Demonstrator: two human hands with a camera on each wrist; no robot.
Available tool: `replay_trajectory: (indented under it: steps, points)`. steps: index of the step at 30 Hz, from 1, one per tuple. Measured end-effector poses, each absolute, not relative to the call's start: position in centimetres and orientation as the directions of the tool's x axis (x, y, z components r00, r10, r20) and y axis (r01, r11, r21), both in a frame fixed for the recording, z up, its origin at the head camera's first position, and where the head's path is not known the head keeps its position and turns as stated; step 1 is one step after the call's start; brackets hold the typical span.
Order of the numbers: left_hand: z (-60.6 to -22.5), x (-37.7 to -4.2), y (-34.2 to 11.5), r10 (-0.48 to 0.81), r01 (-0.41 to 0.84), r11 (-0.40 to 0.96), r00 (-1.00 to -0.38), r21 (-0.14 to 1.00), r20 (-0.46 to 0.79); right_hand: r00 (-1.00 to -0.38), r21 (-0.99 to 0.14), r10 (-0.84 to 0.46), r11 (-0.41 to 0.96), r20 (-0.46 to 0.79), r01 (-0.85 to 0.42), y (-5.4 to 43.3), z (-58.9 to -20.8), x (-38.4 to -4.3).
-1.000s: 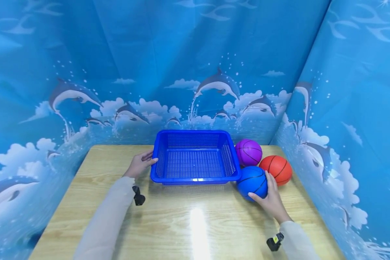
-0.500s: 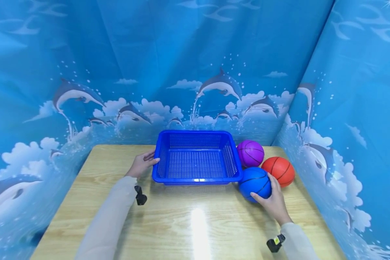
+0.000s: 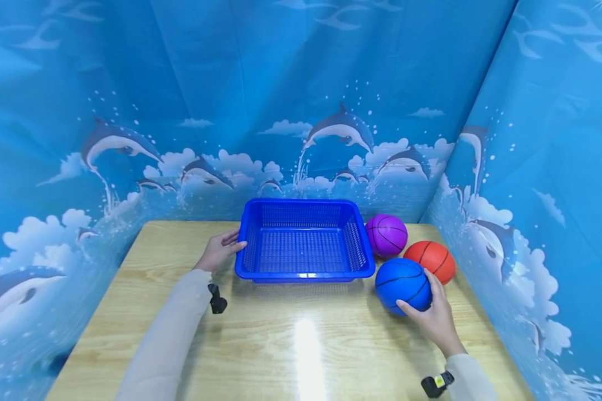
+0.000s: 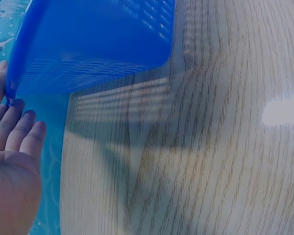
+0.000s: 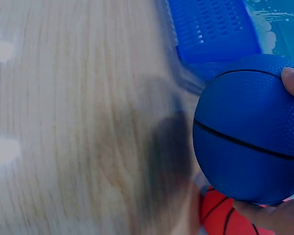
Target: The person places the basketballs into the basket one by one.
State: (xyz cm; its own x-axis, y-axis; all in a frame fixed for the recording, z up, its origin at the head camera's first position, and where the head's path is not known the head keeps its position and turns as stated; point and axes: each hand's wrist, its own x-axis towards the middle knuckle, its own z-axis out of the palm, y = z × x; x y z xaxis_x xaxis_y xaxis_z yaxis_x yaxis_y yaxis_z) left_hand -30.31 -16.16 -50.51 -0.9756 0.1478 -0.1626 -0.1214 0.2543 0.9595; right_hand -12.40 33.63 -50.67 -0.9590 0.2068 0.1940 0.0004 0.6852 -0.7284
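In the head view my right hand (image 3: 438, 318) grips a small blue basketball (image 3: 400, 284), fingers on its far right side and thumb on its near side. The right wrist view shows this blue ball (image 5: 245, 117) large, with fingertips on two sides of it; whether it touches the table I cannot tell. My left hand (image 3: 218, 252) pinches the left rim of a blue plastic basket (image 3: 301, 277), with thumb over the edge and fingers beneath. Nothing lies inside the basket. In the left wrist view those fingers (image 4: 19, 134) are extended below the rim.
A purple basketball (image 3: 387, 235) sits against the basket's right side. Behind the blue ball lies a red one (image 3: 431, 262), near the right edge of the wooden table (image 3: 251, 340). Blue dolphin-print curtains (image 3: 231, 83) enclose the table at the back and sides.
My right hand has drawn the blue ball right and slightly toward me, opening a gap from the basket. The left hand keeps its hold on the rim.
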Motion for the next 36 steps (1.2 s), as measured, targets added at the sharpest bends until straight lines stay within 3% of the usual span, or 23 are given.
replay_trajectory:
  steps: [15,23,36]
  points:
    - [-50.3,-29.9,-15.9,0.133,-0.108,0.258,-0.980,0.960,-0.146,-0.917,-0.736,0.202,0.664,0.343,-0.129,31.7,-45.7,-12.0]
    - [-49.9,-29.5,-15.6,0.122,-0.105,0.246,-0.983,0.964,-0.138,-0.923,-0.757,0.143,0.624,0.356,-0.195,28.3,-44.1,-14.8]
    - [-50.1,-29.6,-15.5,0.115,-0.080,0.219,-0.988,0.972,-0.107,-0.941,-0.824,0.068,0.506,0.333,-0.255,21.3,-44.5,-20.2]
